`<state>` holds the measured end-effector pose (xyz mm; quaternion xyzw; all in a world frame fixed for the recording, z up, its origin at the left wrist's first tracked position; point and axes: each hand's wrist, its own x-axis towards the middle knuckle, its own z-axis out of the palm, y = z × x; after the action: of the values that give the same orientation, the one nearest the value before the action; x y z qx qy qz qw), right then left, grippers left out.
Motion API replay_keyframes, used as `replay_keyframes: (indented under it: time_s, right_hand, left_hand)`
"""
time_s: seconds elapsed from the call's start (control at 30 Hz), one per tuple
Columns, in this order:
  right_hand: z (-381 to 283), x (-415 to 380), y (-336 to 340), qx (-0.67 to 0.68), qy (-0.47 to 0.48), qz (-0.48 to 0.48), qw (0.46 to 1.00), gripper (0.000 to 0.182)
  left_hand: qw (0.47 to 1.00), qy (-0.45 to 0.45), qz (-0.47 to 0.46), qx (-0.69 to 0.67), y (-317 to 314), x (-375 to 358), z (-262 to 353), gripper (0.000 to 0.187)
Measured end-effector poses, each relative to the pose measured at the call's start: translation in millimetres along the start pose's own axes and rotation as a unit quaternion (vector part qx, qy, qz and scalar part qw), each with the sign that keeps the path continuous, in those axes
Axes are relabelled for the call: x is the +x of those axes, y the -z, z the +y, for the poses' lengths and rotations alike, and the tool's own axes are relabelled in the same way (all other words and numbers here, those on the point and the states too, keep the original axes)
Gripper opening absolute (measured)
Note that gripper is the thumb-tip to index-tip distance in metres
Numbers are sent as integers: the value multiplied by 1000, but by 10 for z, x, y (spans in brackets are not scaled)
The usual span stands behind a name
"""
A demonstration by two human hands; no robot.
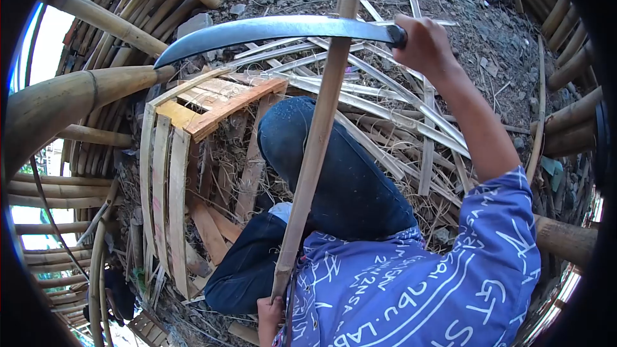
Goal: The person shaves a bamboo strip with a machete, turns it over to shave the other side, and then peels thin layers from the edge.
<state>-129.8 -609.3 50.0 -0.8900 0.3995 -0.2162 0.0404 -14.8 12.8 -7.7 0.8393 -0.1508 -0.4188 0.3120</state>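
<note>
Right hand (424, 42) clenched on handle of curved blade (270, 29), raised across bamboo strip (318, 135) – left hand (270, 313) clamped on strip's near end, low by knee. Judgement: bring edge down well above lower grip, strip steady, leg clear – slats heaped beyond

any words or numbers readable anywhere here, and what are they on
Blue shirt, white print seen upside down and curved: letters that look like "LAB", with a dot before them.
Same shirt, the rest of the print: stray letters and symbols, too warped and cut off to read.
Curved blade, bamboo strip, wooden crate: no text visible.
</note>
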Motion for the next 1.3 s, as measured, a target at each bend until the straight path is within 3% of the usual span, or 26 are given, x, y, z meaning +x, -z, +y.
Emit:
replay_keyframes:
  time_s: [0.2, 0.3, 0.33, 0.4, 0.5, 0.63, 0.7, 0.73, 0.77, 0.8, 0.87, 0.9, 1.07, 1.2, 1.23, 1.3]
  right_hand:
    - [44, 25, 18, 3, 14, 13, 1000, 13]
    - [349, 273, -20, 14, -160, -27, 987, 10]
    - [558, 347, -21, 14, -160, -27, 987, 10]
    - [956, 453, 13, -120, -197, 14, 973, 23]
    - [1013, 194, -4, -106, -247, -41, 962, 25]
    - [903, -407, -518, 21, -297, -25, 954, 26]
    - [689, -680, -706, 153, -326, -49, 932, 17]
    - [645, -860, -943, 273, -334, -1, 902, 11]
    - [482, -953, -983, 339, -381, -29, 860, 11]
    - [361, -1056, -1145, 373, -384, 8, 845, 12]
    - [9, -1118, -1059, 508, -436, 4, 742, 14]
    - [-92, -1114, -1010, 513, -439, 6, 738, 14]
    - [-362, -1025, -512, 550, -338, 70, 761, 19]
    - [-395, -1037, -151, 413, -159, 54, 895, 15]
    - [-425, -1016, -109, 413, -161, 55, 895, 15]
    - [-493, -981, -56, 336, 9, 92, 937, 17]
  left_hand:
    - [1000, -13, -2, 12, 25, -23, -18, 50]
    - [1000, -6, 9, -7, -10, -16, 2, 51]
    - [1000, 10, 11, -3, -12, -46, 26, 51]
    - [1000, 19, 13, 3, 10, -22, -12, 51]
    - [999, -25, 0, 24, 59, 6, -87, 50]
    - [999, 48, -10, -14, 58, -30, 119, 43]
    - [996, 85, -40, 3, 125, -48, -6, 41]
    - [996, 85, -39, 10, 145, -65, -38, 41]
    - [995, 80, -48, 20, 169, -94, -70, 41]
    - [995, 75, -56, 31, 207, -141, -153, 41]
    - [988, 113, -35, 101, 310, -286, -1003, 40]
    - [988, 89, -33, 119, 360, -326, -1153, 41]
    - [993, 55, -12, 102, 316, -341, -1310, 41]
    - [994, 49, -15, 100, 352, -335, -1532, 42]
    - [994, 46, -16, 100, 372, -339, -1603, 42]
    - [994, 41, -20, 103, 406, -351, -1769, 42]
